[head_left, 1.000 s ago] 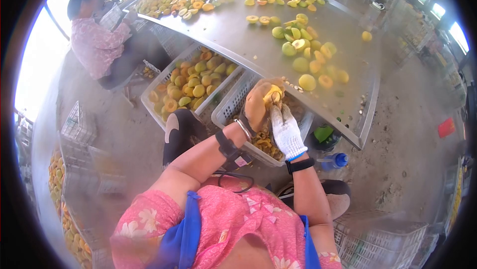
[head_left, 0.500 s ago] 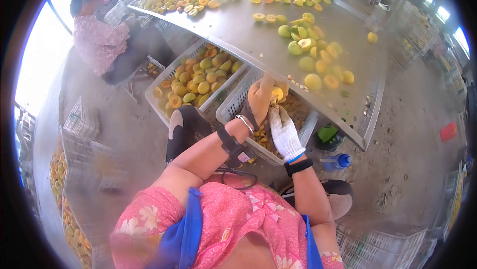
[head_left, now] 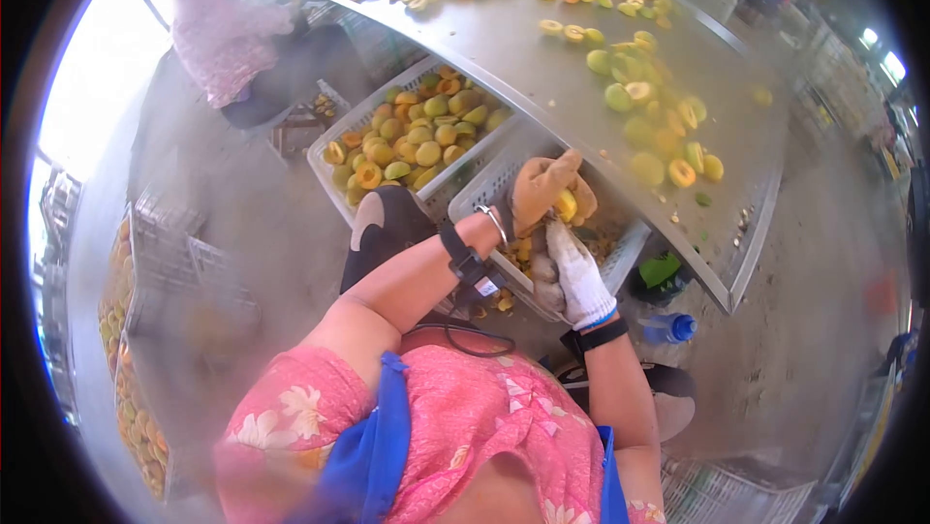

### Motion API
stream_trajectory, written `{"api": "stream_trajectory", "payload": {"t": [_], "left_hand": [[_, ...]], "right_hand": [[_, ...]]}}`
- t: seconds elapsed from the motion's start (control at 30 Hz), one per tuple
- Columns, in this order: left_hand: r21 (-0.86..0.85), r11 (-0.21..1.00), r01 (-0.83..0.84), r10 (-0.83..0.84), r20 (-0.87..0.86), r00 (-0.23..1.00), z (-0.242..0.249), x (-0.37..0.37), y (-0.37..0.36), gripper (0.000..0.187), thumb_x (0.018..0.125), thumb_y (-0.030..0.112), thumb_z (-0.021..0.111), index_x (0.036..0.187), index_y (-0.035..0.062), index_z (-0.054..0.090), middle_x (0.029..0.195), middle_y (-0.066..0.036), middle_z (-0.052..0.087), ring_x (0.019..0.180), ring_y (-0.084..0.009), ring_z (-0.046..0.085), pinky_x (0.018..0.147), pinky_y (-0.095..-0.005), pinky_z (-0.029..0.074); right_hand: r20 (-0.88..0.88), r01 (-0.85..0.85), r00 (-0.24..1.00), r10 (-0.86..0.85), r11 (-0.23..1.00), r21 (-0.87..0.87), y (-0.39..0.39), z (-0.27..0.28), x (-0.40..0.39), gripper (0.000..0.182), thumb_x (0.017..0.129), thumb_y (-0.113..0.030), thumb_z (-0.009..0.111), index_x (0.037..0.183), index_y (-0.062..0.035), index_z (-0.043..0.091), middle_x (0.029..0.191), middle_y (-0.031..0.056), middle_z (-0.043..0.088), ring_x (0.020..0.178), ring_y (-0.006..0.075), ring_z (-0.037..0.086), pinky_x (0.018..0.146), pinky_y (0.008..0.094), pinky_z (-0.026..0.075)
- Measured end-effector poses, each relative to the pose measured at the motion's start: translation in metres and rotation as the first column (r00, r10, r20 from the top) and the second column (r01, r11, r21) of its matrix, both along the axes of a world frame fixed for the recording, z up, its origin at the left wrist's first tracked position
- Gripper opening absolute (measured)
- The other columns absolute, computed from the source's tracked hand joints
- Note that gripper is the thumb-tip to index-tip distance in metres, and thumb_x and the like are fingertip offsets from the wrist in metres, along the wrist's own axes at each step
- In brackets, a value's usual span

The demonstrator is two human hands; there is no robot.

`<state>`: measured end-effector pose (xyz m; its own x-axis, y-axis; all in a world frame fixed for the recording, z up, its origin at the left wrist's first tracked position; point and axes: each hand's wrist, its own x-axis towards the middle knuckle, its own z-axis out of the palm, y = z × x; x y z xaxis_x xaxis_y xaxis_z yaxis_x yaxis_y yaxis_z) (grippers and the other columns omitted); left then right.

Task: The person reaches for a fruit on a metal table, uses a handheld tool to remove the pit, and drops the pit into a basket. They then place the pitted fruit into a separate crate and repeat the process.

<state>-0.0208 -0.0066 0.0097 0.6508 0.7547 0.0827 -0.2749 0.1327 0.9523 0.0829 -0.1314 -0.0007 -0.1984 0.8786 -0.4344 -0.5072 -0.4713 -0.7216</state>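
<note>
My left hand [head_left: 544, 197], in a tan glove, closes around a yellow peach [head_left: 565, 205] above a white slatted crate [head_left: 472, 197]. My right hand [head_left: 573, 277], in a white glove with soiled fingers, reaches up from below to the peach. Its fingers are curled in, and whatever they may hold is hidden. Pieces of yellow fruit [head_left: 523, 251] lie in the crate beneath both hands. The crate stands by the edge of a metal table [head_left: 542, 98], partly under it.
Another crate [head_left: 339, 197], full of peaches, stands to the left. Halved peaches [head_left: 681, 172] and small stones lie on the table. A blue-capped bottle [head_left: 670, 328] stands on the floor at right. A person [head_left: 228, 49] sits at upper left, near the table.
The view has shifted, so the table and crates appear further right and lower. My hands stay together at the peach above the crate, with the left fingers turned slightly.
</note>
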Motion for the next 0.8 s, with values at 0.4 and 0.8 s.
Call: {"api": "stream_trajectory", "payload": {"t": [0.4, 0.8], "left_hand": [[-0.548, 0.83, 0.099, 0.107, 0.332, 0.937, -0.016, -0.018, 0.018, 0.055, 0.102, 0.054, 0.047, 0.093, 0.003, 0.067, 0.09, -0.014, 0.067, 0.076, -0.0299, 0.068, 0.068, -0.0414, 0.059], [0.281, 0.573, -0.769, 0.802, -0.002, 0.597, -0.017, -0.125, 0.164, 0.034, 0.099, 0.025, 0.061, 0.124, 0.0026, 0.067, 0.102, -0.005, 0.071, 0.09, -0.0115, 0.063, 0.086, -0.0283, 0.05]], "right_hand": [[-0.633, -0.206, 0.748, 0.198, 0.977, 0.063, 0.016, -0.015, -0.007, 0.041, 0.103, -0.054, 0.049, 0.103, -0.0138, 0.058, 0.06, -0.0049, 0.041, 0.033, 0.0086, 0.029, 0.032, 0.0254, 0.026], [-0.345, -0.044, 0.938, -0.015, 0.986, -0.163, 0.015, -0.025, -0.009, 0.04, 0.1, -0.058, 0.052, 0.104, -0.0182, 0.059, 0.063, -0.0043, 0.045, 0.039, 0.0087, 0.035, 0.036, 0.0258, 0.028]]}}
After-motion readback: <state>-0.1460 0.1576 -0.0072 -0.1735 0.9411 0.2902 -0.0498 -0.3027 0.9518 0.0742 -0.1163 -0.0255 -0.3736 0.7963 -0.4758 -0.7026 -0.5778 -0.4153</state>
